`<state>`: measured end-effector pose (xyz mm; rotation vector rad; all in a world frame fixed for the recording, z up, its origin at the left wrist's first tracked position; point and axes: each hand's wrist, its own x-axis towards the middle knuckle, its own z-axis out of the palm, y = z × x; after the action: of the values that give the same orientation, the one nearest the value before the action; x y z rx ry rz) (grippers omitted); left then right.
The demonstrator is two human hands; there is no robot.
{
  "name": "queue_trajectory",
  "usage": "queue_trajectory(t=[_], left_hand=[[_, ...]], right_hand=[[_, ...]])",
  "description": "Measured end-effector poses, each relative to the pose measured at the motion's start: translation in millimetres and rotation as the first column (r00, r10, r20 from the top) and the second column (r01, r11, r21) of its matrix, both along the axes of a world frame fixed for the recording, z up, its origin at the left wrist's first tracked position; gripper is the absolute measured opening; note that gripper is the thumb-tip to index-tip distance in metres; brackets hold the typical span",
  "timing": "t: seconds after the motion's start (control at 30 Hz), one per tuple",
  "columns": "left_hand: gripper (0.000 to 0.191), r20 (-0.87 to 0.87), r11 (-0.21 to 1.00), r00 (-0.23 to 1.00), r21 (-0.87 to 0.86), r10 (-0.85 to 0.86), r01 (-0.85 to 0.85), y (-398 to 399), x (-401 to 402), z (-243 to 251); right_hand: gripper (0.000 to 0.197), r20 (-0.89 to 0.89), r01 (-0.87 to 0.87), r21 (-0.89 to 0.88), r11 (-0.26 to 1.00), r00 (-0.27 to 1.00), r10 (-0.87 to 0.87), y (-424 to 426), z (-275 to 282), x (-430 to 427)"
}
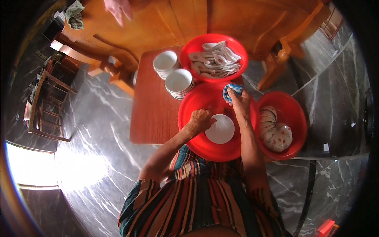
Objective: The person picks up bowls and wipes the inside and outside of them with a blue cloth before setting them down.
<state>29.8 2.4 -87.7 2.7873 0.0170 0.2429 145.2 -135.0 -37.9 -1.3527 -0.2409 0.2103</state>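
Note:
A white bowl (pixel 220 129) lies in the red plastic basin (pixel 189 136) before me. My left hand (pixel 202 119) is at the bowl's upper left rim, with its thumb at the edge; the other fingers are partly hidden. My right hand (pixel 239 102) holds a blue-and-white scrubbing cloth (pixel 233 91) over the basin's upper right side. Stacked white bowls (pixel 178 81) stand left of the basin, with a second stack (pixel 165 62) behind them. White ceramic spoons (pixel 217 60) fill another red basin (pixel 243 47) beyond.
A third red basin (pixel 301 118) at the right holds patterned bowls (pixel 279 137). Under the stacks is a reddish wooden table (pixel 154 118). A large carved wooden bench (pixel 160 23) stands behind. Another person's hand (pixel 118 10) shows at the top, near a greenish cloth (pixel 75 15).

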Motion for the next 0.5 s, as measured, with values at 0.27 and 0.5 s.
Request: queue_trajectory(t=[0.27, 0.5], left_hand=[[0.041, -0.282, 0.993, 0.956, -0.098, -0.084, 0.058, 12.2, 19.4, -59.3], [0.043, -0.442, 0.803, 0.883, -0.578, -0.156, -0.147, 14.8, 15.5, -16.1]], right_hand=[[0.021, -0.025, -0.04, -0.046, 0.998, 0.999, 0.039, 0.9, 7.9, -4.7], [0.021, 0.269, -0.106, -0.036, 0.994, 0.957, 0.112, -7.4, 7.7, -1.4]])
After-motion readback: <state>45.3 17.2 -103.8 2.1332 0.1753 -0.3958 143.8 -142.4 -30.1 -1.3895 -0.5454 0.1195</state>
